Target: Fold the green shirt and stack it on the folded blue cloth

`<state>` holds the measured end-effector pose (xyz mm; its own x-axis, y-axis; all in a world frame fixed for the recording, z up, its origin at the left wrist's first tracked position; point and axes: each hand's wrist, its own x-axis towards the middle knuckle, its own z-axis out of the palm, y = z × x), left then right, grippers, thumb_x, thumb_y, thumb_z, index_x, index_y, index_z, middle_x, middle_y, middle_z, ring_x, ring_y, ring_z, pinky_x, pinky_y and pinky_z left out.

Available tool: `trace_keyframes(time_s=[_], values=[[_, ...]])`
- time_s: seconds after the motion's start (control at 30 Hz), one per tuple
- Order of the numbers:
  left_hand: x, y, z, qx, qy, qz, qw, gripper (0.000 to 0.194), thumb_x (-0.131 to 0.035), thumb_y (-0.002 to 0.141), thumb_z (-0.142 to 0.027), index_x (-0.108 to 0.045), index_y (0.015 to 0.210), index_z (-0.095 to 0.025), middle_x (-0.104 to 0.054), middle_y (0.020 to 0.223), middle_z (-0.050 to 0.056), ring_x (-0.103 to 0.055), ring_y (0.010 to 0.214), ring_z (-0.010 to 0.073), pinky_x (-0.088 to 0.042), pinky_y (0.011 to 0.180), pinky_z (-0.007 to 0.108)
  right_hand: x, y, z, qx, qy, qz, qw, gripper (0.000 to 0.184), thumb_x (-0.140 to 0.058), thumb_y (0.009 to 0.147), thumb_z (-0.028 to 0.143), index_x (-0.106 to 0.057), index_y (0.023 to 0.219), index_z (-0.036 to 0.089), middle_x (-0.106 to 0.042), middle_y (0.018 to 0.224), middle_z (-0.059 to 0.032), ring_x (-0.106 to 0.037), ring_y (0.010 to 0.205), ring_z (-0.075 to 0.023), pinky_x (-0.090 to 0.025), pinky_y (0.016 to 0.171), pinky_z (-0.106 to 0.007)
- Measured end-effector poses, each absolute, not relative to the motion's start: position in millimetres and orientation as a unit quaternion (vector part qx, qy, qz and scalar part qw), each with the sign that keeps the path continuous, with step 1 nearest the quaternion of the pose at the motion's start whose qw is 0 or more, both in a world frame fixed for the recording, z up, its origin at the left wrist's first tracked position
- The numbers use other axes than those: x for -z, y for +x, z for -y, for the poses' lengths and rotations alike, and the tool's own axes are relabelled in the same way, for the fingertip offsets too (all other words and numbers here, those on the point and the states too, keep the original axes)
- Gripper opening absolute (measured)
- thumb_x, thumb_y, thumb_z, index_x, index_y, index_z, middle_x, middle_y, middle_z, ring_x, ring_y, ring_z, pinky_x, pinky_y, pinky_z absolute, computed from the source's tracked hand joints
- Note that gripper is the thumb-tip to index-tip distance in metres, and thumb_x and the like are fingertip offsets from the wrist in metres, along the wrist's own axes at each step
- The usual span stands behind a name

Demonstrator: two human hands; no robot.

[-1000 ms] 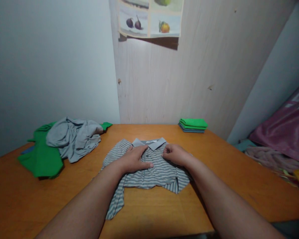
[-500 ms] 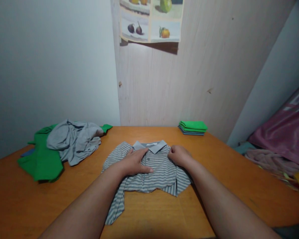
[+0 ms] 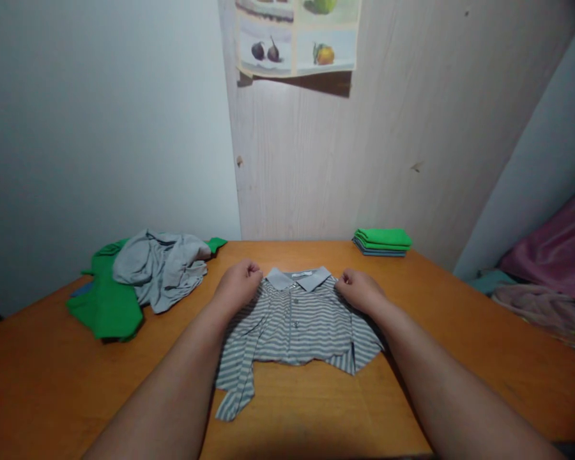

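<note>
A grey-and-white striped polo shirt (image 3: 299, 326) lies front up on the wooden table, its plain grey collar toward the wall. My left hand (image 3: 239, 284) is closed on the shirt's shoulder, just left of the collar. At the opposite shoulder, my right hand (image 3: 359, 291) pinches the cloth right of the collar. The left sleeve hangs down crookedly toward me, and the right sleeve angles out beneath my right forearm. Buttons run down the middle of the shirt.
To the left sits a loose heap with a grey garment (image 3: 160, 271) over a green garment (image 3: 112, 306). A folded stack of green and blue-grey cloth (image 3: 383, 241) rests at the table's back right. Pink fabric (image 3: 556, 255) lies beyond the right edge. A fruit picture (image 3: 297, 45) hangs on the wall.
My left hand has gone from lying spread on the shirt front to gripping its left shoulder. My right hand keeps its hold on the right shoulder. The view has shifted slightly.
</note>
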<state>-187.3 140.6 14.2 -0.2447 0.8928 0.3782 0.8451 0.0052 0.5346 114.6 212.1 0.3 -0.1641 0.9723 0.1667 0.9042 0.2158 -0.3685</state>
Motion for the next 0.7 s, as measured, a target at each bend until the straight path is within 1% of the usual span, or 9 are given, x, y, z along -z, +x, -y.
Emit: trace_keyframes(time_s=[0.07, 0.17, 0.23, 0.3, 0.33, 0.4, 0.5, 0.6, 0.7], values=[[-17, -188, -135, -0.289, 0.615, -0.732, 0.048, 0.029, -0.056, 0.084, -0.047, -0.064, 0.081, -0.019, -0.068, 0.077, 0.004, -0.061, 0.071, 0.0190, -0.037, 0.059, 0.027, 1, 115, -213, -0.097, -0.619, 0.757, 0.185, 0.021, -0.055, 0.086, 0.037, -0.069, 0.087, 0.021, -0.073, 0.087, -0.0075, -0.064, 0.079, -0.0208, -0.032, 0.060, -0.028], [-20, -184, -126, -0.196, 0.645, -0.732, 0.101, 0.042, -0.066, 0.074, -0.062, -0.064, 0.080, -0.021, -0.067, 0.074, 0.002, -0.059, 0.067, 0.0194, -0.033, 0.055, 0.027, 4, 116, -215, -0.095, -0.621, 0.757, 0.180, 0.028, -0.055, 0.086, 0.040, -0.070, 0.099, 0.020, -0.075, 0.095, -0.0102, -0.066, 0.085, -0.0236, -0.036, 0.063, -0.029], [-20, -181, -122, -0.164, 0.664, -0.719, 0.126, 0.033, -0.074, 0.067, -0.052, -0.064, 0.076, -0.022, -0.066, 0.072, 0.001, -0.058, 0.067, 0.0191, -0.033, 0.055, 0.027, 7, 118, -217, -0.085, -0.622, 0.757, 0.181, 0.040, -0.055, 0.086, 0.043, -0.069, 0.114, 0.017, -0.074, 0.107, -0.0140, -0.067, 0.093, -0.0264, -0.039, 0.067, -0.030], [-20, -181, -122, -0.171, 0.666, -0.714, 0.134, 0.017, -0.074, 0.064, -0.033, -0.062, 0.069, -0.021, -0.064, 0.068, 0.000, -0.056, 0.066, 0.0180, -0.032, 0.055, 0.026, 10, 119, -220, -0.073, -0.625, 0.757, 0.176, 0.050, -0.055, 0.086, 0.044, -0.066, 0.123, 0.013, -0.072, 0.116, -0.0180, -0.066, 0.100, -0.0289, -0.041, 0.070, -0.031], [-20, -182, -123, -0.183, 0.660, -0.716, 0.135, 0.012, -0.072, 0.064, -0.025, -0.061, 0.065, -0.021, -0.062, 0.066, 0.000, -0.055, 0.064, 0.0173, -0.031, 0.055, 0.026, 11, 120, -221, -0.071, -0.626, 0.758, 0.170, 0.049, -0.056, 0.085, 0.043, -0.068, 0.121, 0.013, -0.072, 0.116, -0.0189, -0.066, 0.100, -0.0293, -0.041, 0.071, -0.031], [-20, -185, -126, -0.218, 0.641, -0.723, 0.134, 0.010, -0.066, 0.064, -0.017, -0.058, 0.061, -0.020, -0.060, 0.063, 0.000, -0.054, 0.063, 0.0163, -0.030, 0.055, 0.026, 13, 122, -224, -0.076, -0.627, 0.761, 0.151, 0.038, -0.056, 0.084, 0.040, -0.073, 0.107, 0.015, -0.074, 0.108, -0.0178, -0.067, 0.097, -0.0283, -0.041, 0.071, -0.031], [-23, -191, -130, -0.296, 0.585, -0.745, 0.127, 0.008, -0.059, 0.071, -0.017, -0.054, 0.064, -0.019, -0.057, 0.063, 0.000, -0.053, 0.061, 0.0161, -0.030, 0.053, 0.026, 13, 124, -227, -0.086, -0.617, 0.769, 0.142, 0.025, -0.055, 0.084, 0.033, -0.075, 0.087, 0.019, -0.076, 0.094, -0.0126, -0.067, 0.088, -0.0240, -0.038, 0.067, -0.029], [-25, -197, -133, -0.384, 0.512, -0.756, 0.138, 0.012, -0.049, 0.078, -0.021, -0.050, 0.066, -0.020, -0.051, 0.059, 0.000, -0.049, 0.054, 0.0153, -0.029, 0.050, 0.026, 13, 127, -230, -0.088, -0.612, 0.768, 0.166, 0.022, -0.055, 0.083, 0.030, -0.074, 0.081, 0.020, -0.075, 0.087, -0.0087, -0.066, 0.082, -0.0208, -0.036, 0.064, -0.027], [-24, -204, -134, -0.456, 0.455, -0.745, 0.173, 0.013, -0.047, 0.077, -0.020, -0.048, 0.063, -0.021, -0.049, 0.056, 0.000, -0.048, 0.049, 0.0153, -0.031, 0.048, 0.026, 13, 130, -233, -0.090, -0.610, 0.764, 0.188, 0.021, -0.054, 0.082, 0.029, -0.074, 0.078, 0.021, -0.074, 0.083, -0.0067, -0.064, 0.078, -0.0195, -0.035, 0.062, -0.027]])
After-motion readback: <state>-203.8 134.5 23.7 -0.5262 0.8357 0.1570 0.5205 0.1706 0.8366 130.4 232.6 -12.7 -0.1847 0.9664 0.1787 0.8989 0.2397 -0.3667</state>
